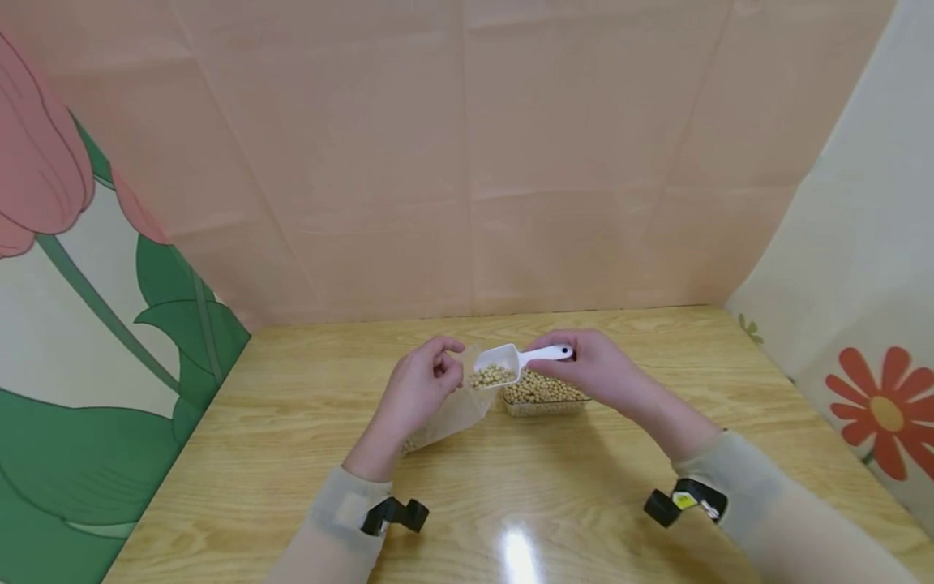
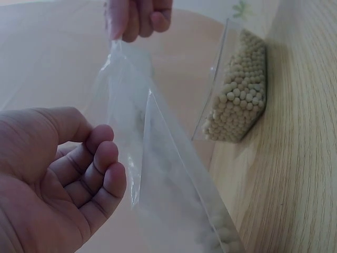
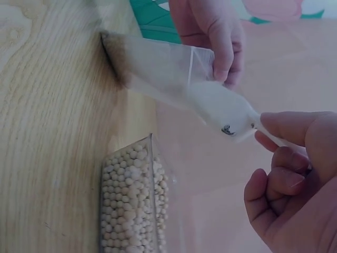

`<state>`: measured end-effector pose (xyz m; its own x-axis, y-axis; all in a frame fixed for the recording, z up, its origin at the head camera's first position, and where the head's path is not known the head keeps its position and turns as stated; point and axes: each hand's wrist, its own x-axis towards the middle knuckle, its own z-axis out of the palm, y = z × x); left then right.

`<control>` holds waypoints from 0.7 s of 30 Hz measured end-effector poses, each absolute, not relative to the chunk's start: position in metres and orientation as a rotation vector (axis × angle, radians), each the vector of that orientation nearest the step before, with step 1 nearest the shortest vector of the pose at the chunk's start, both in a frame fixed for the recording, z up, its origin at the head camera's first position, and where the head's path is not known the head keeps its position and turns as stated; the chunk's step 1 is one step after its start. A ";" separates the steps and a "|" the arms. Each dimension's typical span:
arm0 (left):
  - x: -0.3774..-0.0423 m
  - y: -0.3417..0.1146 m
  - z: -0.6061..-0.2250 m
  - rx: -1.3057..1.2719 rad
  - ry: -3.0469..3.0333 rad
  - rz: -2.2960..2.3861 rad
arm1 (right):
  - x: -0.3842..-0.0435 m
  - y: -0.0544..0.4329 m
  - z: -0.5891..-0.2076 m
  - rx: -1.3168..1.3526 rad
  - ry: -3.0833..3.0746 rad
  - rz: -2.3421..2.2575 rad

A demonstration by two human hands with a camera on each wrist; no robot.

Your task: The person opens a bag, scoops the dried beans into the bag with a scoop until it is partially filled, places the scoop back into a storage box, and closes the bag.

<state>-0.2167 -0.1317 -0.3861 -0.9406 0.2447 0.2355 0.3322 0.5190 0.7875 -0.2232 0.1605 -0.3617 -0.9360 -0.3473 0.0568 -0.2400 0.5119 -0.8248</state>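
Left hand: yours, fingers curled, thumb and fingers pinching the bag's upper edge.
Right hand: yours, pinching the white scoop by its handle.
Clear bag: slanted, lower end at the counter, left of the container; you have some beans in its bottom, much of its length unfilled.
Scoop: loaded, front edge at the bag's mouth; how far inside, you cannot tell. This load appears not yet emptied.
Clear container: on the counter, below your right hand, well stocked; most beans seemingly remain there.
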 end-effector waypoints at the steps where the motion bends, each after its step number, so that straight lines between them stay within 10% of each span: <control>1: -0.217 -0.132 -0.386 -0.504 -2.655 -1.407 | -0.223 0.159 -0.360 -0.539 2.657 -1.377; 21: -0.216 -0.131 -0.387 -0.493 -2.668 -1.414 | -0.206 0.147 -0.338 -0.783 2.884 -1.145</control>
